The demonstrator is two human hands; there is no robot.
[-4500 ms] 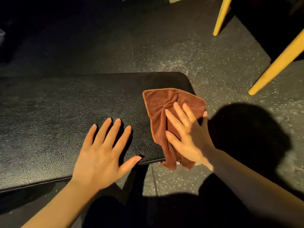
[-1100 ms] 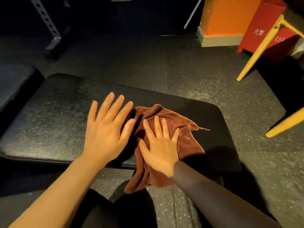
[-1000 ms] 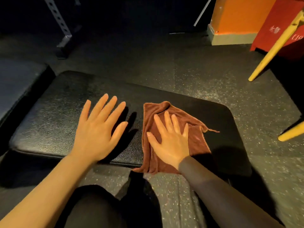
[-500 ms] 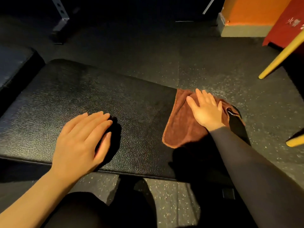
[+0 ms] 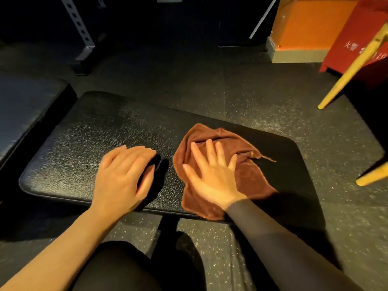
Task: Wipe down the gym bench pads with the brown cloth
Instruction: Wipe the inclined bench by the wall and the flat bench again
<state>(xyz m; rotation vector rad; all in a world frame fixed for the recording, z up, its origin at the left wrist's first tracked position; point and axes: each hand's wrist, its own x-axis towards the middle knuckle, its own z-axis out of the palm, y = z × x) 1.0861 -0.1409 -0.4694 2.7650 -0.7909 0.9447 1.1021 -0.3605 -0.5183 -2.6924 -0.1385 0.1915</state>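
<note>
A black textured bench pad point(image 5: 88, 143) lies across the middle of the view. The brown cloth point(image 5: 249, 177) is spread, rumpled, on its right half, one corner hanging over the near edge. My right hand point(image 5: 212, 175) presses flat on the cloth with fingers straight and spread. My left hand point(image 5: 123, 175) rests on the bare pad just left of the cloth, fingers together and slightly bent, holding nothing.
A second dark pad point(image 5: 25, 106) adjoins at the left. Yellow frame legs point(image 5: 348, 70) slant in at the right, with a red box point(image 5: 361, 36) and an orange block point(image 5: 310, 24) behind. A perforated steel upright point(image 5: 77, 26) stands at the back left. Speckled rubber floor point(image 5: 231, 91) surrounds the bench.
My right hand has dragged the cloth back from the pad's far right corner toward the near edge and the middle. My left hand stayed on the pad.
</note>
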